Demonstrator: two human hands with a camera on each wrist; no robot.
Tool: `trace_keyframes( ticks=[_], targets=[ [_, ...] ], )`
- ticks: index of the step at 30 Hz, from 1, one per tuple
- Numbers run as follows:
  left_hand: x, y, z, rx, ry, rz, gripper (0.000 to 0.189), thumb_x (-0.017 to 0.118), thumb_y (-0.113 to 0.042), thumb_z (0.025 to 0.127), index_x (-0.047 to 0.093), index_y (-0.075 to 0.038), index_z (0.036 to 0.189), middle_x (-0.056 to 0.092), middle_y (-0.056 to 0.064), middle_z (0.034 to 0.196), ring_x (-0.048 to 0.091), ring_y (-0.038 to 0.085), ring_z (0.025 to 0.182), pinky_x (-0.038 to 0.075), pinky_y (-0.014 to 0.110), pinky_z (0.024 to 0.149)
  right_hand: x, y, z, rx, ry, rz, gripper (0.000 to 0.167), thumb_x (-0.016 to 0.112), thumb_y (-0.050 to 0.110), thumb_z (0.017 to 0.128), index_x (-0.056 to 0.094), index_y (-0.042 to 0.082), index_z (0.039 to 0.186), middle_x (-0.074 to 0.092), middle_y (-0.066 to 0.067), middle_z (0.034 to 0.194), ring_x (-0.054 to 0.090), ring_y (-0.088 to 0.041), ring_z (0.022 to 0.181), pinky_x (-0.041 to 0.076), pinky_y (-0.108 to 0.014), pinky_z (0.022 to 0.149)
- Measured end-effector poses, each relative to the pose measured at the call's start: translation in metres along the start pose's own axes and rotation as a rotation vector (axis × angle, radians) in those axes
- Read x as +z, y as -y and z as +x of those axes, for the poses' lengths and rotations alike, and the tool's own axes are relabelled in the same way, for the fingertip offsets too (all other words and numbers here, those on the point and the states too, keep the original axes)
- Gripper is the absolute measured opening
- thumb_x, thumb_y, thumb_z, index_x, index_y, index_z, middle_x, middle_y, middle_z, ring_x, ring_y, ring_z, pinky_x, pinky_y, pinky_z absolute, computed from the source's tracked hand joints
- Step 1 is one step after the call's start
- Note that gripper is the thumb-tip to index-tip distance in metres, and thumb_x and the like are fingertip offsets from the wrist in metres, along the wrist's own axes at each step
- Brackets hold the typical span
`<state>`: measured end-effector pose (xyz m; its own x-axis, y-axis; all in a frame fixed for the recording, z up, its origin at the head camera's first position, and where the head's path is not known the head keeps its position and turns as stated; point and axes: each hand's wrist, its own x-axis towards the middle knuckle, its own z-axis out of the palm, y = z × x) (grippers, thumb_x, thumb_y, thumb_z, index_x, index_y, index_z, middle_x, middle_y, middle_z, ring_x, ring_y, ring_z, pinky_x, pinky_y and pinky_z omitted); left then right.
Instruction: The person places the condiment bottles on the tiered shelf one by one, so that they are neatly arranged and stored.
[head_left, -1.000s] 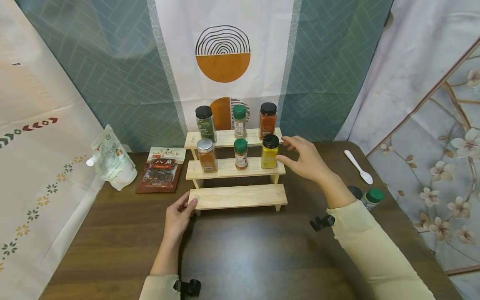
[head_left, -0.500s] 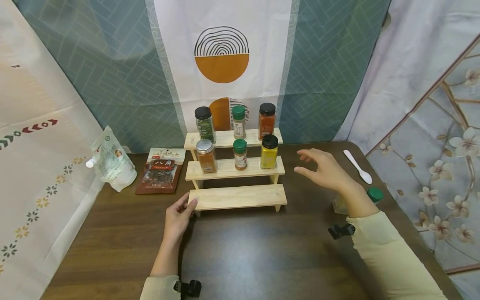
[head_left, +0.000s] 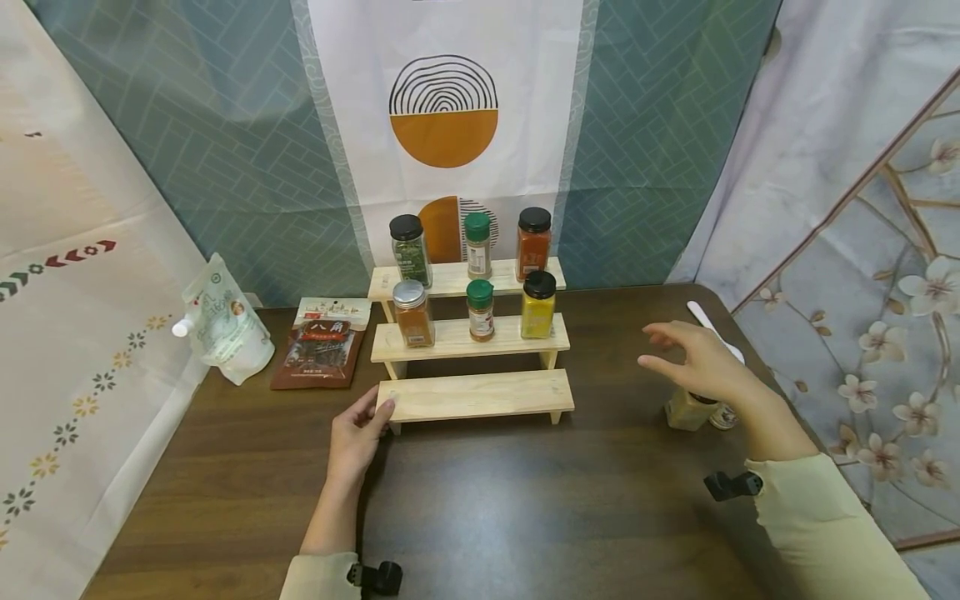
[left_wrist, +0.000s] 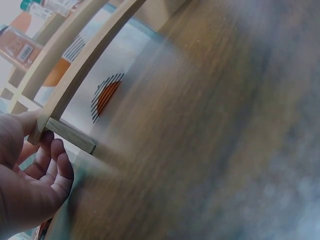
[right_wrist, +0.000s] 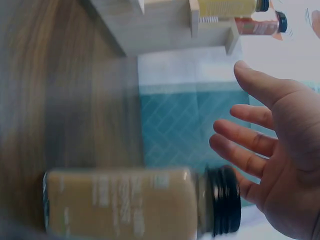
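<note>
My left hand (head_left: 354, 437) pinches the left end of the lowest step of a three-step wooden spice rack (head_left: 480, 396), thumb on top and fingers curled below. My right hand (head_left: 703, 360), fingers loosely spread and holding nothing, hovers over two jars at the right. One is a tan spice jar (right_wrist: 120, 205) with a black lid, standing just below the fingers in the head view. Beside it a second jar (head_left: 723, 417) is mostly hidden by the hand. On the middle step stand an orange-brown jar (head_left: 415, 321), a small green-capped jar (head_left: 481, 317) and a yellow jar (head_left: 537, 312).
The top step carries a green herb jar (head_left: 411, 254), a green-capped jar (head_left: 477, 250) and a red spice jar (head_left: 534, 246). To the left are a brown spice packet (head_left: 321, 346) and a white spouted pouch (head_left: 231, 321). A white spoon (head_left: 701, 313) lies partly behind the right hand.
My right hand has drawn away from the yellow jar on the middle step and moved right to above the two jars. The left hand stays at the rack's end.
</note>
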<state>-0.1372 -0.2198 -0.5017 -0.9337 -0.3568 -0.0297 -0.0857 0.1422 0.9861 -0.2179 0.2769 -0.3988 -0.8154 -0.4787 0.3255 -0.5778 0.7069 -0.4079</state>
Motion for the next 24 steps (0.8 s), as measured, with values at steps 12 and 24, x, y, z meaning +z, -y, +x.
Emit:
trace_keyframes(
  ticks=[12,24],
  targets=[
    [-0.001,0.000,0.000,-0.012,0.000,0.009,0.047,0.072,-0.019,0.096,0.061,-0.001,0.139,0.064,0.007,0.087,0.060,0.011,0.071,0.053,0.020,0.064,-0.011,-0.017,-0.037,-0.007,-0.090,-0.078,0.049,0.086,0.018,0.081,0.067,0.001,0.123,0.073,-0.010,0.103,0.069,-0.028,0.090,0.053,-0.052,0.075],
    [-0.001,0.001,0.000,-0.007,0.003,0.007,0.047,0.073,-0.017,0.096,0.061,-0.001,0.139,0.062,0.005,0.085,0.060,0.011,0.071,0.053,0.020,0.064,-0.020,-0.031,-0.059,-0.025,0.066,-0.165,0.063,0.095,0.029,0.068,0.070,-0.003,0.116,0.071,-0.015,0.106,0.068,-0.032,0.090,0.054,-0.050,0.073]
  ],
)
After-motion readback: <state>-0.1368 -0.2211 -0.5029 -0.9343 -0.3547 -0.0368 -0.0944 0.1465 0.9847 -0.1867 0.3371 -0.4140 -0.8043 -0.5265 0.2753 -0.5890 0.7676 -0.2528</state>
